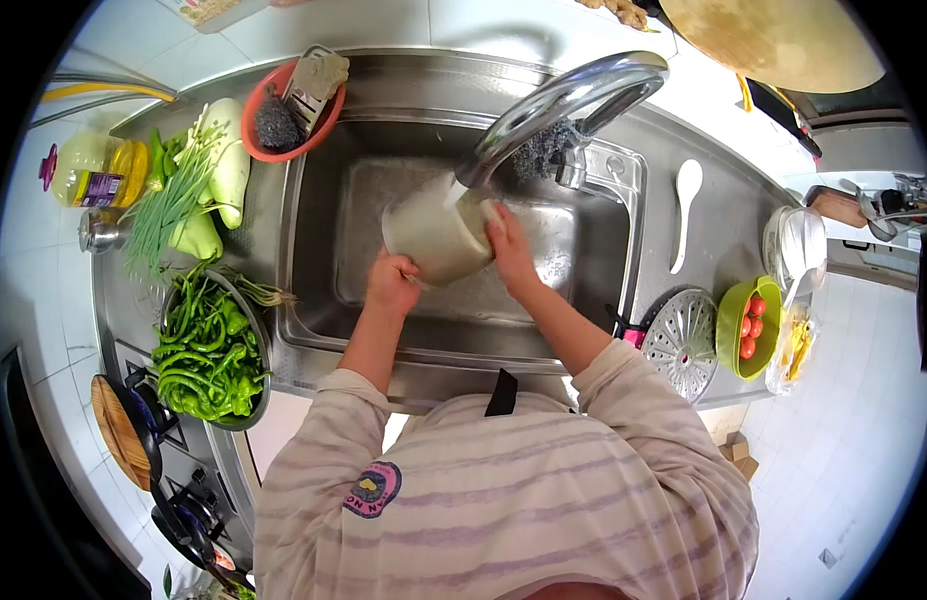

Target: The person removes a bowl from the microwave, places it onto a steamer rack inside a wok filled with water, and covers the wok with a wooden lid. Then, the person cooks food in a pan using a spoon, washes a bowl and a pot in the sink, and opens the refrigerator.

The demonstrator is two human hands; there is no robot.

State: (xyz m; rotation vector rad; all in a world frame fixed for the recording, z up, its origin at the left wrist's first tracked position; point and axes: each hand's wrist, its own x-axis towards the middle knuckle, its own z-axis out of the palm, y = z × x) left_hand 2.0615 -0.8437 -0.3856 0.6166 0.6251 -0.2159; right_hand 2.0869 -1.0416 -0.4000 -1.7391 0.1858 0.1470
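Over the steel sink [384, 355], a pale, translucent container [429, 235] is tilted beneath the running faucet [544, 95]. My left hand [392, 282] grips its lower left side with closed fingers. My right hand [509, 245] is at its right edge, fingers curled round the rim. Water from the spout falls at the container's upper right. Whether anything lies inside the container cannot be made out.
Left of the sink are a bowl of green peppers [212, 350], scallions [174, 215] and a red basin [254, 130] with a scrubber. To the right are a white spoon [687, 200], a perforated metal disc [681, 345] and a green bowl [729, 330] of tomatoes.
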